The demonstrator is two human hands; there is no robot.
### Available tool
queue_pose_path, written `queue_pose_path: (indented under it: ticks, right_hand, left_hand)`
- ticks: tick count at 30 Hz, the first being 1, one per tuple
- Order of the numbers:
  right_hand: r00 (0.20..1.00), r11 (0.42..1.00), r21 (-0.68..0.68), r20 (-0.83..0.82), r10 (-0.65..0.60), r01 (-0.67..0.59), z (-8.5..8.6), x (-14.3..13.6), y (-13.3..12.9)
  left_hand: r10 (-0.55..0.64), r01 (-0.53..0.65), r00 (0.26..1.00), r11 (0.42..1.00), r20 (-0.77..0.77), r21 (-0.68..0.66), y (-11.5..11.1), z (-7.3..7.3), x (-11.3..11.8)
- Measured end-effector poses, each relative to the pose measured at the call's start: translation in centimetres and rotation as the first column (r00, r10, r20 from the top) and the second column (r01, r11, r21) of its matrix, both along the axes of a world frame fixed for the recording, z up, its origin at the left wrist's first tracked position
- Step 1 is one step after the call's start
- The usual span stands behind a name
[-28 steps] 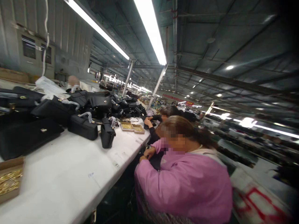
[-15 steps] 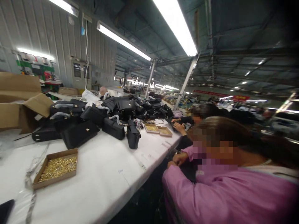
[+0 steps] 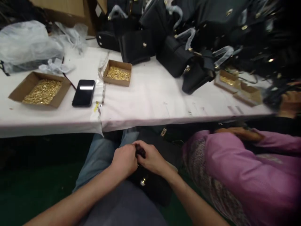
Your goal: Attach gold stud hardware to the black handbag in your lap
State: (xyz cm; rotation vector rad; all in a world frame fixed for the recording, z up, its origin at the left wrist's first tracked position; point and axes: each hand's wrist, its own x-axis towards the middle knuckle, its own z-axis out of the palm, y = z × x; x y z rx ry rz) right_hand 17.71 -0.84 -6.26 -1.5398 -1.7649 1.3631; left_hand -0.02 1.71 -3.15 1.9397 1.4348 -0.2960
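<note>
The person sat at the table [image 3: 145, 106] with a black handbag [image 3: 152, 185] resting on the lap, below the table's near edge. Both hands met over the bag's upper end. The left hand [image 3: 124, 160] was curled closed, its fingers pinching a small dark part of the bag; the right hand [image 3: 151, 158] was likewise curled, fingertips pressed against the same part from the other side, so the two hands touched. What exactly lay between the fingers could not be told. The bag lay directly beneath and just right of the hands, its long axis running from them down toward the person's right, a small metal fitting [image 3: 142, 181] showing on its face. The right hand covered more of the bag.

On the table stood a cardboard tray of gold hardware [image 3: 39, 91] at the left, a phone [image 3: 84, 92] just beside it, and a second tray [image 3: 117, 72] farther back, near a heap of black bags [image 3: 178, 47]. A co-worker in a pink sleeve [image 3: 237, 163] sat close on the right.
</note>
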Motion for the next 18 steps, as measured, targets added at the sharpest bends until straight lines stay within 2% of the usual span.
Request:
queue_pose_path:
  ticks: [7, 13, 18]
  right_hand:
    - [0.997, 0.999, -0.009, 0.05, 0.053, -0.052, 0.6, -0.5, 0.1]
    - [0.998, 0.997, -0.032, -0.015, 0.063, -0.064, 0.2, -0.3, 0.4]
    - [0.998, 0.996, -0.054, -0.001, 0.069, -0.069, 0.5, -0.3, 0.5]
  left_hand:
    - [0.038, -0.03, 0.983, 0.998, 0.179, -0.047, 0.3, -0.8, -2.7]
    - [0.013, -0.002, 0.954, 0.999, 0.3, -0.035, 0.8, -2.4, -3.3]
    - [-0.032, 0.053, 0.922, 0.998, 0.385, -0.044, 0.8, -3.1, -4.0]
